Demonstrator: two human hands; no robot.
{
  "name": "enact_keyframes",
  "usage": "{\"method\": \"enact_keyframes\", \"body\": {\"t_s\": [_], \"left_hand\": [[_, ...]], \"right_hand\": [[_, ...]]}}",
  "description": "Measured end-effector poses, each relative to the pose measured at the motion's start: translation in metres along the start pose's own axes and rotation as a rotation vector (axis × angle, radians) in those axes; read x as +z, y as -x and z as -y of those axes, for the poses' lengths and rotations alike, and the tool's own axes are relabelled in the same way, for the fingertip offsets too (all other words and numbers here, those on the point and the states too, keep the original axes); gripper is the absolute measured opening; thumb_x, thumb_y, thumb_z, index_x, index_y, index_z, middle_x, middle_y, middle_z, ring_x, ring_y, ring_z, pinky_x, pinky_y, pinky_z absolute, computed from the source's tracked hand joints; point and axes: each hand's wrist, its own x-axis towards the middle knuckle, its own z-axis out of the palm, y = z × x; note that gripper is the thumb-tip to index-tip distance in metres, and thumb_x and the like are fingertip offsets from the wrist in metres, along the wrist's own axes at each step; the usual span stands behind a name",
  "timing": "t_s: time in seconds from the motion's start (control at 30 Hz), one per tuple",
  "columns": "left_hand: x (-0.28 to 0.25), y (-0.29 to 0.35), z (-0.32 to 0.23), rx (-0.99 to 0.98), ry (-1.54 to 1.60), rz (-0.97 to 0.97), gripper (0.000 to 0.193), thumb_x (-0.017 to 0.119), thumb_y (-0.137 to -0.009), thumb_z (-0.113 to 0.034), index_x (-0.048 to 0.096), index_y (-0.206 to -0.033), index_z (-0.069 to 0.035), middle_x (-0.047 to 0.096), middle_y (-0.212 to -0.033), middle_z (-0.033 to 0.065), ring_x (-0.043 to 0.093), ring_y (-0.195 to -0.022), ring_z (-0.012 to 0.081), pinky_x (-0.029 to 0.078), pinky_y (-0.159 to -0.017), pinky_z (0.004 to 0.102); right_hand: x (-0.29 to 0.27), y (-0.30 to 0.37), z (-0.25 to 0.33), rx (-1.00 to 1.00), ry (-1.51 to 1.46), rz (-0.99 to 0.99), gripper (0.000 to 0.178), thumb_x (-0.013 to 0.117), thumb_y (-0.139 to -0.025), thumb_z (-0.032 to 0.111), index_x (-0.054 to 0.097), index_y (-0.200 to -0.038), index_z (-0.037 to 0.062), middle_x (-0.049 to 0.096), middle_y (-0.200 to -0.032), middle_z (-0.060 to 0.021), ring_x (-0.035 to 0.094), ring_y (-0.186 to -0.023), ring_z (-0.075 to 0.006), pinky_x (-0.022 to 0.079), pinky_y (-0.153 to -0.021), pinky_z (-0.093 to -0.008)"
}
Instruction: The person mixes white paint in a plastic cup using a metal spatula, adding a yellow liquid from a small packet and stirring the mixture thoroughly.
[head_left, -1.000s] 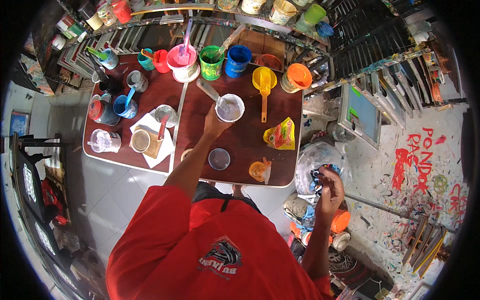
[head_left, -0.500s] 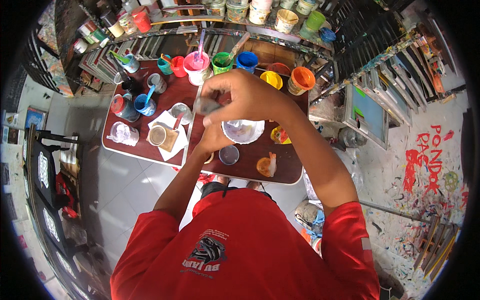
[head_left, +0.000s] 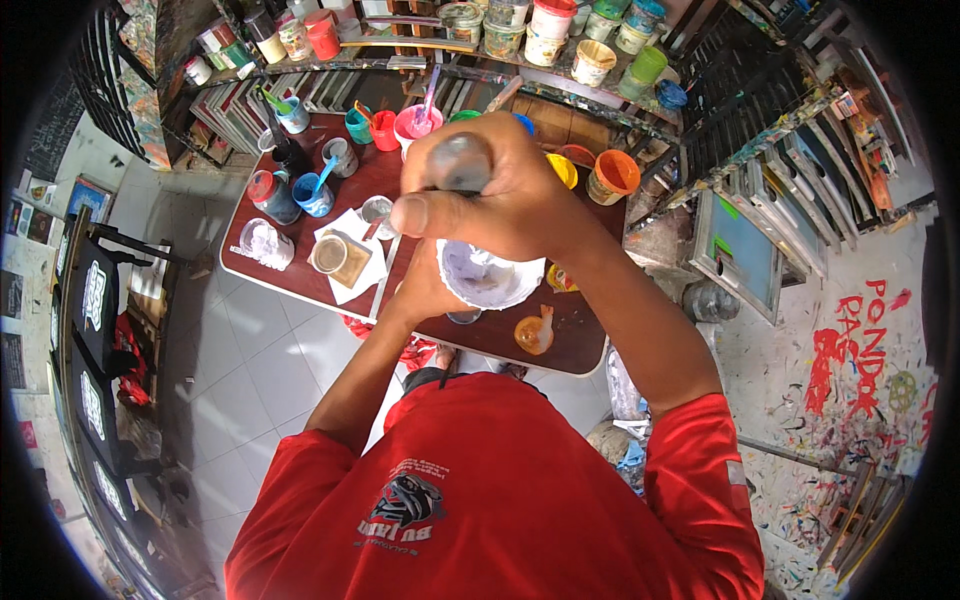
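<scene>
Raised closer: right hand (head_left: 500, 195) clamped on grey bottle (head_left: 458, 162) | left hand (head_left: 425, 290) gripping white cup (head_left: 488, 278) | brown table (head_left: 580, 345)

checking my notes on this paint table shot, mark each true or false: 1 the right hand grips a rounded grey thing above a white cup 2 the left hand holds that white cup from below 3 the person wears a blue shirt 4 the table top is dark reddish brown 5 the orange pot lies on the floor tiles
1. True: the right hand is closed on a rounded grey thing above the white cup.
2. True: the left hand holds it from below.
3. False: the shirt is red.
4. True: the table is dark reddish brown.
5. False: the orange pot stands on the table.
</scene>
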Motion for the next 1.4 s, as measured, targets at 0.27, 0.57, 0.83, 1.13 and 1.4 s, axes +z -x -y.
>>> {"method": "enact_keyframes", "body": {"t_s": [0.27, 0.57, 0.83, 1.13, 1.4], "left_hand": [[-0.001, -0.005, -0.012, 0.246, -0.275, 0.0, 0.084, 0.092, -0.058, -0.025, 0.054, -0.13, -0.005, 0.059, -0.129, 0.0166, 0.058, -0.12, 0.0311, 0.045, -0.103, 0.0421], [0.013, -0.008, -0.005, 0.281, -0.216, -0.038, 0.097, 0.096, -0.052, -0.028, 0.05, -0.134, -0.005, 0.056, -0.133, 0.0171, 0.055, -0.123, 0.0321, 0.043, -0.106, 0.0427], [0.019, 0.005, -0.007, 0.001, -0.102, 0.022, 0.096, 0.095, -0.05, -0.037, 0.053, -0.13, -0.005, 0.057, -0.13, 0.0172, 0.055, -0.121, 0.0346, 0.044, -0.104, 0.0453], [0.048, 0.076, 0.018, 0.128, -0.24, 0.163, 0.095, 0.093, -0.053, -0.038, 0.051, -0.131, -0.004, 0.057, -0.127, 0.0171, 0.056, -0.119, 0.0361, 0.044, -0.102, 0.0456], [0.041, 0.105, 0.033, -0.026, -0.237, -0.186, 0.093, 0.094, -0.048, -0.029, 0.052, -0.127, -0.003, 0.059, -0.115, 0.016, 0.058, -0.112, 0.0343, 0.046, -0.097, 0.0446]], "right_hand": [[0.0, 0.02, 0.036, -0.375, 0.113, -0.21, 0.029, 0.086, -0.074, 0.024, 0.065, -0.07, 0.0046, 0.059, -0.057, -0.0021, 0.053, -0.053, -0.0078, 0.04, -0.049, -0.0252], [-0.002, 0.04, 0.054, -0.461, 0.154, -0.197, 0.035, 0.088, -0.072, 0.028, 0.06, -0.065, 0.0073, 0.056, -0.057, -0.0016, 0.051, -0.047, -0.0131, 0.037, -0.044, -0.0266], [0.003, 0.063, 0.049, -0.456, 0.41, 0.084, 0.031, 0.088, -0.066, 0.029, 0.063, -0.077, 0.0135, 0.061, -0.067, -0.0007, 0.062, -0.06, -0.0234, 0.044, -0.053, -0.0346], [0.007, 0.128, 0.019, 0.098, -0.274, 0.09, 0.041, 0.076, -0.085, 0.036, 0.055, -0.068, 0.0055, 0.05, -0.059, -0.0037, 0.052, -0.053, -0.0197, 0.038, -0.051, -0.0344], [0.038, 0.15, -0.023, 0.017, -0.548, -0.477, 0.047, 0.062, -0.098, 0.032, 0.038, -0.064, 0.0102, 0.033, -0.054, 0.002, 0.029, -0.049, -0.0094, 0.021, -0.049, -0.0308]]}}
